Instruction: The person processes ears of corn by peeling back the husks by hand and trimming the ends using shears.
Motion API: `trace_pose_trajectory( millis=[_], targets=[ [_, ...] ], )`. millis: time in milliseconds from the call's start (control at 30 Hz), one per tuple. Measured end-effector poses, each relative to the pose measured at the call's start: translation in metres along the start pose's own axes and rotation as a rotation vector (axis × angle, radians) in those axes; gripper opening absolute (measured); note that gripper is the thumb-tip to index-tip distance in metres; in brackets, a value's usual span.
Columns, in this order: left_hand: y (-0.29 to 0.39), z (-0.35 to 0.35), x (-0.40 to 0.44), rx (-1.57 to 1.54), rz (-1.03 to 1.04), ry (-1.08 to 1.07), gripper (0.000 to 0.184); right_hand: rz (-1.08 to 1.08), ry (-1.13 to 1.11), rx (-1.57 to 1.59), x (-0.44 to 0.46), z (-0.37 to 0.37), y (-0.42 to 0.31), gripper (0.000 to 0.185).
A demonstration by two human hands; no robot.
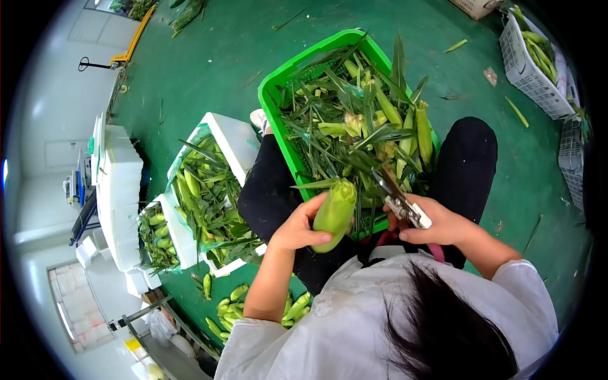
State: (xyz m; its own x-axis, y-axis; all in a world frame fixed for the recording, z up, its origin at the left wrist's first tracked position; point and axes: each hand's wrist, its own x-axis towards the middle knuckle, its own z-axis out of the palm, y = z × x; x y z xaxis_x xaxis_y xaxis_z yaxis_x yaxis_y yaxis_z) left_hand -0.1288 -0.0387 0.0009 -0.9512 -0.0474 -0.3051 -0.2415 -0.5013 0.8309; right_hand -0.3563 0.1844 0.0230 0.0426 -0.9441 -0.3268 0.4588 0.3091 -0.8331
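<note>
My left hand (pixel 301 225) is wrapped round a green ear of corn (pixel 336 215) in its husk, its cut end facing up and away from me. In my right hand (pixel 436 223) is a pair of pruning shears (pixel 401 206), with pale handles and dark blades pointing toward the crate. The blades are just right of the ear and do not touch it. Between my knees stands a bright green plastic crate (pixel 278 120), heaped with cut corn leaves, stalk ends and husk pieces (pixel 354 120).
To my left are white foam boxes (pixel 231 149) with husked-in corn and leaves (pixel 196 180). Several trimmed ears (pixel 231 310) lie on the green floor (pixel 228 50) behind my left elbow. White plastic baskets (pixel 529 73) stand at the right. A yellow pallet jack (pixel 134 39) is far left.
</note>
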Motion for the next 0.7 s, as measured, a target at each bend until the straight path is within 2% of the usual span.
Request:
trace_pose_trajectory(
  millis=[67,100,200,367,467,533,600,633,667,700],
  targets=[
    [-0.003,0.013,0.009,0.354,0.105,0.27,0.083,0.066,0.133,0.141,0.002,0.007,0.0,0.036],
    [0.008,0.027,0.018,0.483,0.129,0.343,0.077,0.043,0.251,0.262,0.004,0.02,-0.011,0.031],
    [0.015,0.044,0.033,0.994,0.405,0.456,0.069,-0.073,0.325,0.323,0.023,0.032,-0.024,0.029],
    [0.004,0.05,0.033,1.078,0.532,0.724,0.069,-0.086,0.271,0.212,0.035,0.044,-0.037,0.034],
    [0.0,0.052,0.03,1.092,0.526,0.786,0.07,-0.146,0.29,0.097,0.044,0.045,-0.032,0.027],
    [-0.009,0.053,0.033,0.877,0.538,0.705,0.07,-0.15,0.31,0.157,0.044,0.054,-0.034,0.03],
    [-0.032,0.062,0.032,-0.084,0.244,0.487,0.076,-0.112,0.321,0.211,0.039,0.07,-0.042,0.032],
    [-0.038,0.066,0.034,-0.283,0.265,0.395,0.081,-0.198,0.333,0.316,0.041,0.075,-0.035,0.033],
    [-0.043,0.07,0.035,-0.479,0.282,0.294,0.086,-0.189,0.312,0.406,0.036,0.077,-0.036,0.034],
    [-0.044,0.075,0.035,-0.518,0.291,0.258,0.087,-0.208,0.298,0.421,0.031,0.077,-0.033,0.035]
  ],
)
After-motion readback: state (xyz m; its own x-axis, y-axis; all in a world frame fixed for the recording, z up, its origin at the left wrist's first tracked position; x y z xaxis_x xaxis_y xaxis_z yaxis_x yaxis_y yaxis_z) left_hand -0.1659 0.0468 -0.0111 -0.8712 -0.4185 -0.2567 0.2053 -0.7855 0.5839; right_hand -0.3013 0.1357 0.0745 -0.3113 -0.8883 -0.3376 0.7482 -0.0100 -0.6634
